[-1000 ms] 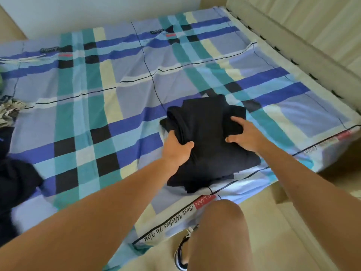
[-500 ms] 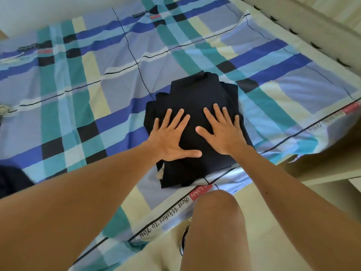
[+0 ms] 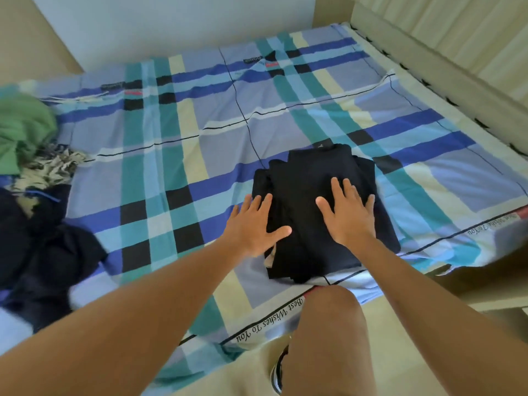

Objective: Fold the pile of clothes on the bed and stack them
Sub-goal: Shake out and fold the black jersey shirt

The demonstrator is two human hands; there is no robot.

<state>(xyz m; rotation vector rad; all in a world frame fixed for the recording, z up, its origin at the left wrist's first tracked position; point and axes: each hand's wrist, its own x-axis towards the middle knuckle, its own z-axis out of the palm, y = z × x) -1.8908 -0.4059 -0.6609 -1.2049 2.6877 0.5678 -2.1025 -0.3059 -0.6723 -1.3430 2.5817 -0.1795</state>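
A stack of folded dark clothes (image 3: pixel 303 252) is sitting on the bed (image 3: pixel 200 144), near the front edge of its checked sheet. The right hand (image 3: pixel 348 215) is lying flat on top of the stack, fingers straight and spread, gripping nothing. The left hand (image 3: pixel 251 227) is also lying open with straight fingers. It is resting at the stack's left edge, its thumb reaching onto the dark cloth and its palm over the sheet just beside the stack.

Well to the left of the stack, unfolded clothes are lying in a loose pile: a green garment (image 3: pixel 23 130) farthest back, a patterned piece (image 3: pixel 51 167) in front of it, and dark garments (image 3: pixel 43 252) nearest the front. A bare knee (image 3: pixel 331 324) is showing just in front of the stack.
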